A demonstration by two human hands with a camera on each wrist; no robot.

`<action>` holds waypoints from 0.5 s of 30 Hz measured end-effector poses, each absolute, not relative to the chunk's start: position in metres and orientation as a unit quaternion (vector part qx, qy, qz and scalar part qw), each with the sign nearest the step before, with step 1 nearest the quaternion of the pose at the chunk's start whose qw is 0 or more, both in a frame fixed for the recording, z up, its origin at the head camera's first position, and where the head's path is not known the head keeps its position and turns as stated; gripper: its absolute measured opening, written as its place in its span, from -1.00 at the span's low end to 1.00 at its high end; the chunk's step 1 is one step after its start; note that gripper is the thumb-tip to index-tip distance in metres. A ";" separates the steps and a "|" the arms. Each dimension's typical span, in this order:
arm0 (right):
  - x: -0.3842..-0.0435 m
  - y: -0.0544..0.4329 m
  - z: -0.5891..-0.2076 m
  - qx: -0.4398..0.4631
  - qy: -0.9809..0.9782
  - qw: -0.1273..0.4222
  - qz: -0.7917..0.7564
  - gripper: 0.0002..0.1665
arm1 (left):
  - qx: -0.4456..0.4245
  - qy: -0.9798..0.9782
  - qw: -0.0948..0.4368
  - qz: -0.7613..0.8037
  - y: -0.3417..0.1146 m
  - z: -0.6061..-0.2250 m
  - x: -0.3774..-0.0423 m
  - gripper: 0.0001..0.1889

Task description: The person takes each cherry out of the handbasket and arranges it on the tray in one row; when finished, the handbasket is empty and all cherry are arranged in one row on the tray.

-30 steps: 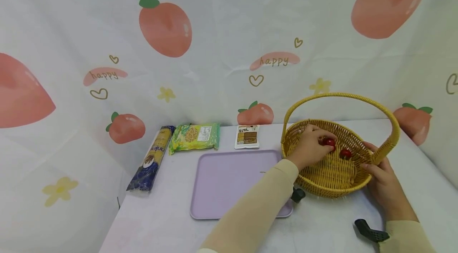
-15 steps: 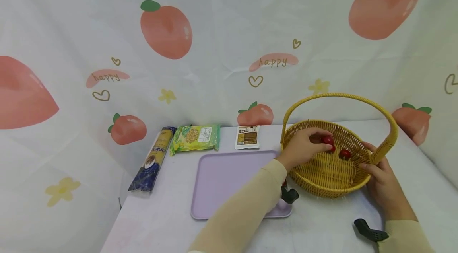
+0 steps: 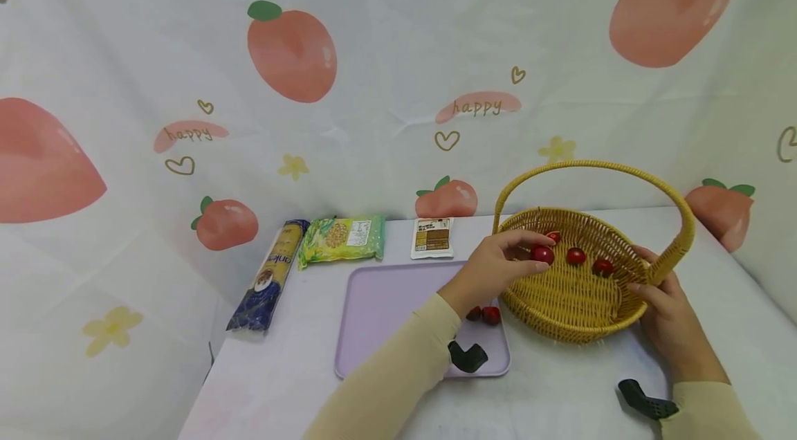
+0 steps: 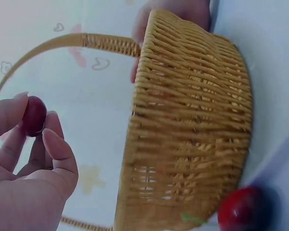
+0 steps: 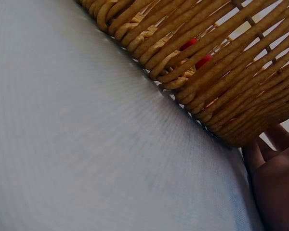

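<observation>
My left hand pinches a dark red cherry between thumb and fingers, over the left side of a yellow wicker basket. The head view shows the same cherry at the fingertips. Inside the basket lie a cherry, another cherry and a red piece partly behind the fingers. My right hand grips the basket's right rim near the handle, thumb inside. Its fingers show against the outer weave in the right wrist view.
A lilac tray stands left of the basket, with red fruits on its right side, partly behind the left arm. Behind it lie a green-yellow packet and a small white-brown packet. A long blue-gold packet lies farther left.
My left hand has drawn back leftward from the basket's middle with a cherry between its fingers. Red fruits on the tray have come into sight. The right hand stays on the rim.
</observation>
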State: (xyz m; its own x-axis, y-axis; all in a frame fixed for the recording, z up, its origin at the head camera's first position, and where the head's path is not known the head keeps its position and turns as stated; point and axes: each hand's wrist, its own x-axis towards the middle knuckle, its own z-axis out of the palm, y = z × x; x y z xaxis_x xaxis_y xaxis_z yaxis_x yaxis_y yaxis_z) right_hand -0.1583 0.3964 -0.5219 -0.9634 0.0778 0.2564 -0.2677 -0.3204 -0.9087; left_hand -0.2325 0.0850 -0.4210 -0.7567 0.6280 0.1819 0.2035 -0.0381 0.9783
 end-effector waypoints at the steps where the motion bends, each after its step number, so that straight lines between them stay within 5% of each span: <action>1: -0.158 0.396 -0.522 0.085 -0.572 0.107 0.809 -0.26 | 0.307 0.675 0.162 0.652 0.080 -0.422 -0.231 -0.66; 15: -0.160 0.398 -0.522 0.098 -0.560 0.111 0.815 -0.26 | 0.236 0.708 0.138 0.651 0.008 -0.438 -0.220 -0.66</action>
State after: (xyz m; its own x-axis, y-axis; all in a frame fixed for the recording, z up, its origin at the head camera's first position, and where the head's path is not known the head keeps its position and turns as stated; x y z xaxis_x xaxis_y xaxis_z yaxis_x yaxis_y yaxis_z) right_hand -0.1602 0.3978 -0.5222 -0.9557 0.0716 0.2854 -0.2920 -0.3489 -0.8905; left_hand -0.2205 0.0082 -0.4381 -0.8504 0.5142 0.1112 0.1542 0.0415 0.9872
